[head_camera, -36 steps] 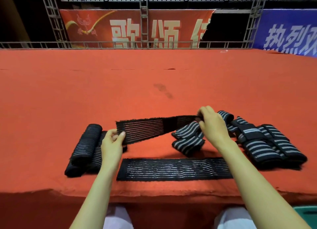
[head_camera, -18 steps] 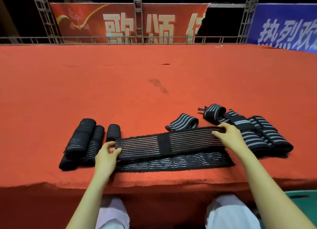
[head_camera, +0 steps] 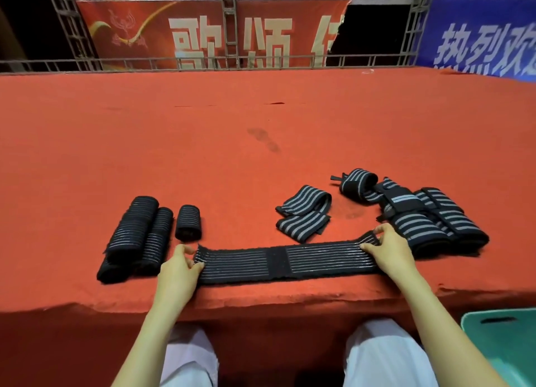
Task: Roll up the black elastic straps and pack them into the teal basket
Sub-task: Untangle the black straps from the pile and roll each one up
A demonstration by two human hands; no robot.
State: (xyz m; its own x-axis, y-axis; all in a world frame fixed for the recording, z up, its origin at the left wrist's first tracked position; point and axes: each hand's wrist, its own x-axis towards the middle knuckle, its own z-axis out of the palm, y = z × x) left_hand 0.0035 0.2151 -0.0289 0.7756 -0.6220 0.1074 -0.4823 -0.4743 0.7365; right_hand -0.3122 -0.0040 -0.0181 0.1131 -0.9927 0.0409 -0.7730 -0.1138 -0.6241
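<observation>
Black strap, ends pinched by left hand and right hand fingers, lies between rolled straps and loose pile.

Counter: red-covered, dark stain at frame centre. Lower left: three rolled straps, two touching, the third just beside. Lower centre, along the front edge: one flat strap. Centre right: folded strap. Right: heap of loose straps.

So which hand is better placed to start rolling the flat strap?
Probably the left hand: its fingers pinch the left end of the flat strap, beside the finished rolls. The right hand pinches the other end and could hold it taut.
</observation>
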